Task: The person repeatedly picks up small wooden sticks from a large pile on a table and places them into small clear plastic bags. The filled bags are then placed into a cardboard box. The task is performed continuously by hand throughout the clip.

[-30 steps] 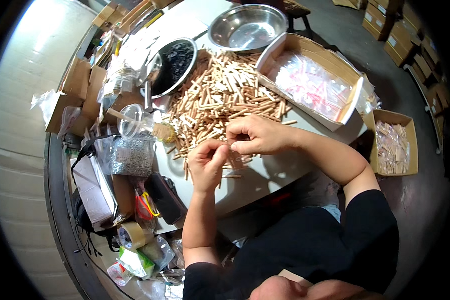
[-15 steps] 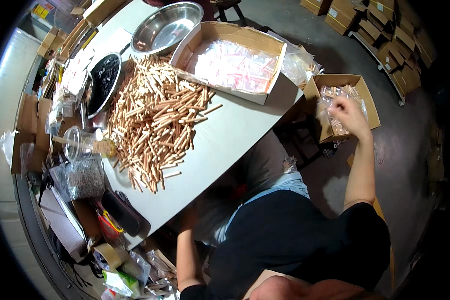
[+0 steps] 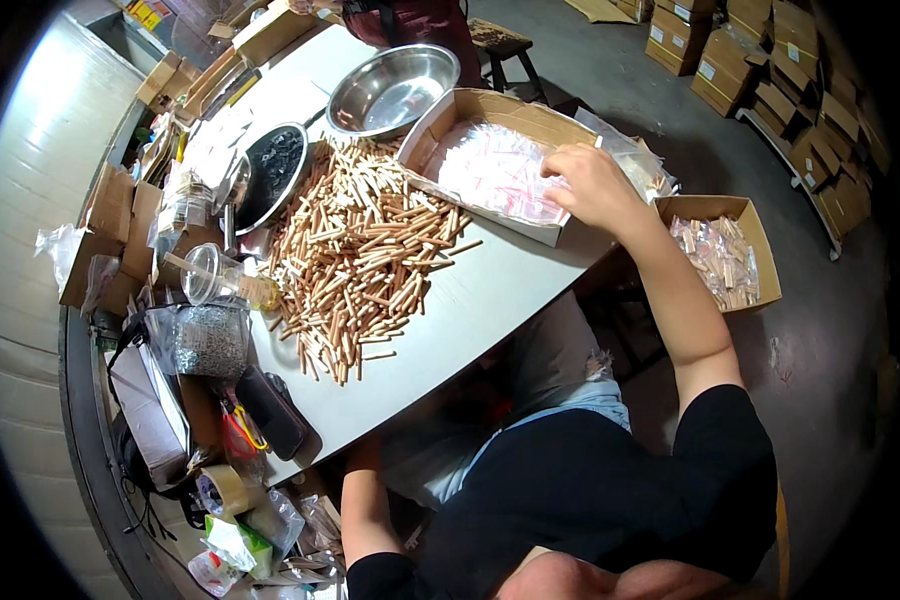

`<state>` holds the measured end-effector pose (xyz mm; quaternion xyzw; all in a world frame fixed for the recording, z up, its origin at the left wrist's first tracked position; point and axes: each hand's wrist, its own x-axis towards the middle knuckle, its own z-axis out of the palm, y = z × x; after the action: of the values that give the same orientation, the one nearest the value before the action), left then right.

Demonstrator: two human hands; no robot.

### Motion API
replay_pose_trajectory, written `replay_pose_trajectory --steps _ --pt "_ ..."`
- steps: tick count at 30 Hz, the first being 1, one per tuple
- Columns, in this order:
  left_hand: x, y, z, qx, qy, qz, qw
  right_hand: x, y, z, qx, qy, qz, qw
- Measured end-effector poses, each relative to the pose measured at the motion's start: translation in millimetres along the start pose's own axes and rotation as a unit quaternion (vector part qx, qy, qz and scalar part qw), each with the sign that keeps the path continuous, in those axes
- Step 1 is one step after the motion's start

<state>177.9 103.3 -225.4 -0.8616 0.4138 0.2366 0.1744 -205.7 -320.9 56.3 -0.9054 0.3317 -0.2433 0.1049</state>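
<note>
My right hand (image 3: 585, 185) is over the right end of a shallow cardboard box (image 3: 545, 233). Its fingers are bent and a little apart, at the clear plastic bags with red strips (image 3: 490, 165) inside; I see nothing held between them. My left forearm (image 3: 365, 500) runs up to the table's front edge, where the hand is hidden below the tabletop. On the table, left of the box, lies a large heap of short wooden sticks (image 3: 360, 260).
A steel bowl (image 3: 395, 85) and a pan of black pieces (image 3: 275, 170) stand behind the heap. Plastic cup (image 3: 210, 275), dark case (image 3: 272, 415) and tape roll (image 3: 225, 490) crowd the left. A carton of bagged wooden pieces (image 3: 715, 260) sits right of the table. Another person (image 3: 420, 25) stands beyond.
My right hand has moved left from the carton of bagged pieces to the box of plastic bags. The view has shifted, showing more of the other person. The left hand stays under the table.
</note>
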Motion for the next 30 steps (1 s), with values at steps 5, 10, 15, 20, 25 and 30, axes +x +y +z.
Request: replay_pose_trajectory --steps 5,10,15,20,25,30 --pt "-7.5 -5.8 -0.1 -0.009 -0.007 -0.015 1.000 45.1 3.6 14.9 -0.039 -0.179 0.029 0.983" --pt "-6.0 -5.2 -4.2 -0.015 -0.007 -0.016 1.000 60.8 -6.4 14.7 0.050 -0.283 0.074 0.955" --pt "-3.2 -4.7 -6.6 -0.019 -0.011 -0.013 1.000 56.0 6.3 13.6 0.117 -0.205 0.074 0.969" --pt "-2.6 -3.9 -7.7 -0.027 -0.011 -0.013 0.999 53.8 0.2 14.7 0.068 -0.257 0.025 0.964" --pt "-1.4 -1.7 -5.7 -0.034 -0.016 -0.012 0.999 54.9 -7.6 7.5 0.094 -0.252 0.050 0.962" --pt "-4.4 -3.9 -3.6 -0.041 -0.022 -0.019 0.999 51.2 -15.7 5.4 0.099 -0.126 0.048 0.986"
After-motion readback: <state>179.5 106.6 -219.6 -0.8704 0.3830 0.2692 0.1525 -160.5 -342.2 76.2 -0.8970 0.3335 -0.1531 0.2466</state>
